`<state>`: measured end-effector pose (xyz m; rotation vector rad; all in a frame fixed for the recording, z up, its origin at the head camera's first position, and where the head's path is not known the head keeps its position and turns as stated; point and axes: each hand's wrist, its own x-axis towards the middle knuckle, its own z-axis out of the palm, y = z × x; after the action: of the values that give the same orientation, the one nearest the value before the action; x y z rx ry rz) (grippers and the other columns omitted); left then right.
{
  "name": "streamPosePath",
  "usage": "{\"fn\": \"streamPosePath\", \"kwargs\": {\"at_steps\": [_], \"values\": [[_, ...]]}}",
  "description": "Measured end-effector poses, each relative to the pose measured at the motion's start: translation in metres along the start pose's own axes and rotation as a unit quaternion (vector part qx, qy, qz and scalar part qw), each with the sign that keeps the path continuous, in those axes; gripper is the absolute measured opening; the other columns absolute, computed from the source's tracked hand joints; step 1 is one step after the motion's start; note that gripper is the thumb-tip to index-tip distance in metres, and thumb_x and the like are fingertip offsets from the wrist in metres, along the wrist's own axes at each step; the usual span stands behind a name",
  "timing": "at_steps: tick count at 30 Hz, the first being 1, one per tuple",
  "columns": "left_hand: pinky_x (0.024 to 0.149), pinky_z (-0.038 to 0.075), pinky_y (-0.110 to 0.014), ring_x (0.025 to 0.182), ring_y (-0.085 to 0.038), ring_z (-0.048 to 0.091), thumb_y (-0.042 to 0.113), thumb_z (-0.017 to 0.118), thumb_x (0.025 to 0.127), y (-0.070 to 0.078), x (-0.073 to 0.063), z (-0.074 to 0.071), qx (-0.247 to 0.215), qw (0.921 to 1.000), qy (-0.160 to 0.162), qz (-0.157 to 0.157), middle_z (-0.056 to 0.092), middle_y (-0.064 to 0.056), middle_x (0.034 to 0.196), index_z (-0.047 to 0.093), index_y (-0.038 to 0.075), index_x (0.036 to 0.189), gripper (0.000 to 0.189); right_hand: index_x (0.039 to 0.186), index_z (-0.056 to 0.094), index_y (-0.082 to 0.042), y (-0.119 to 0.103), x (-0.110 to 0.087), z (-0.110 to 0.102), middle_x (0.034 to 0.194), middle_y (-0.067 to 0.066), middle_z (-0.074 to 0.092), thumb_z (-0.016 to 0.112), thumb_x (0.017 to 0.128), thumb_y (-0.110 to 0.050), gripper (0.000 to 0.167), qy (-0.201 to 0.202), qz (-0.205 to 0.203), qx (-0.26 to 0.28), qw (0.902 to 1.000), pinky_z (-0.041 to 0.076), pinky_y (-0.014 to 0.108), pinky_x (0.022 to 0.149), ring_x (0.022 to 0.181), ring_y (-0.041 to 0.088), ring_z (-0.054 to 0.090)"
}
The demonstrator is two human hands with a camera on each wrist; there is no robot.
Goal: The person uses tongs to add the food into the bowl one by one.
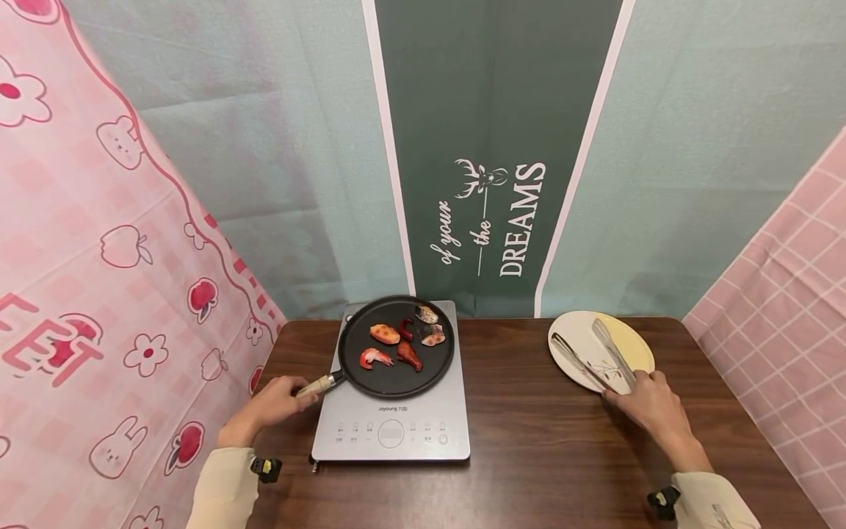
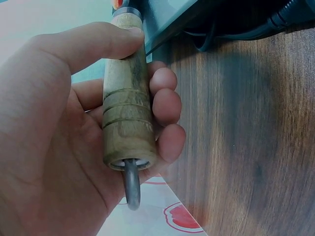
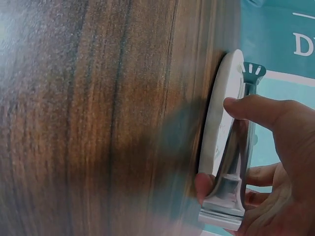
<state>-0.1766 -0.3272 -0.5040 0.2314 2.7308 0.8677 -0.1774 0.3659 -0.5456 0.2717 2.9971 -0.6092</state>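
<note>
My left hand (image 1: 272, 405) grips the wooden handle (image 2: 129, 105) of a round black frying pan (image 1: 396, 383), fingers curled beneath it and thumb along the top. Several toy-like foods lie in the pan, among them a shrimp (image 1: 375, 358), a drumstick (image 1: 409, 356) and an orange piece (image 1: 385, 334). At the right, my right hand (image 1: 656, 413) holds metal tongs (image 3: 229, 189), thumb on one side and fingers on the other. The tongs' two arms are spread over a white and yellow plate (image 1: 573, 323), their tips toward its far side.
Under the pan is a silver induction cooker (image 1: 423, 415) with a control panel. A dark cable (image 2: 246, 35) runs beside it in the left wrist view. The brown wooden table (image 1: 509, 411) meets a green printed curtain (image 1: 463, 235) behind and pink sheets (image 1: 786, 294) at the sides.
</note>
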Motion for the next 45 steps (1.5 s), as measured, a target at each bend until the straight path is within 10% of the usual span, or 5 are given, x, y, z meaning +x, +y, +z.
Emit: {"fn": "streamPosePath", "kwargs": {"at_steps": [26, 45], "values": [[0.060, 0.042, -0.029, 0.066, -0.015, 0.053, 0.023, 0.077, 0.095, 0.002, 0.000, 0.000, 0.005, 1.0000, 0.006, 0.000, 0.060, 0.001, 0.074, 0.073, 0.003, 0.098, 0.020, 0.138, 0.047, 0.018, 0.004, -0.004, 0.001, 0.131, 0.046, 0.040, 0.072, 0.088, -0.071, 0.105, -0.029, 0.007, -0.029, 0.9991, 0.049, 0.070, 0.074, 0.100, 0.068, 0.058], [0.063, 0.044, -0.030, 0.069, -0.014, 0.056, 0.027, 0.076, 0.097, 0.007, 0.000, -0.003, 0.002, 1.0000, 0.000, -0.007, 0.065, 0.000, 0.078, 0.073, 0.004, 0.105, 0.024, 0.139, 0.054, 0.017, 0.009, 0.001, -0.027, 0.135, 0.046, 0.046, 0.052, 0.100, -0.073, 0.097, 0.020, -0.024, -0.038, 0.9988, 0.048, 0.071, 0.074, 0.108, 0.069, 0.056]]}}
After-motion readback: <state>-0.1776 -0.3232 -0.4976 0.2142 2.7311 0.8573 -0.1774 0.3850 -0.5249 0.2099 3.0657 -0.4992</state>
